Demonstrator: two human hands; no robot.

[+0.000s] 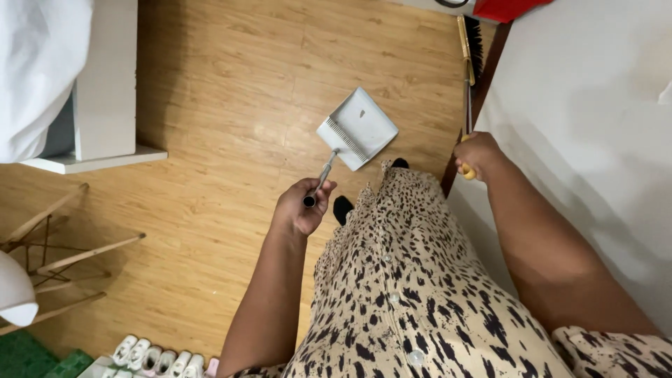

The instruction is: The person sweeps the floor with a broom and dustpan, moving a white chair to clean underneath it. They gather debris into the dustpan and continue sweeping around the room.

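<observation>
My left hand [301, 204] grips the metal handle of a white dustpan [358, 127], which hangs over the wooden floor with a small speck of dirt in its tray. My right hand [479, 152] holds the yellow grip of a long-handled broom [468, 77]. The broom's dark bristles point away from me at the top, along the edge of a white bed [588, 112]. My spotted beige dress fills the lower middle of the view, with my dark socks just below the dustpan.
A white cabinet [105, 91] with white cloth on it stands at the left. A wooden-legged white chair [49, 259] is at lower left. Several white shoes [157, 360] line the bottom edge. A red object [504, 8] lies at the top.
</observation>
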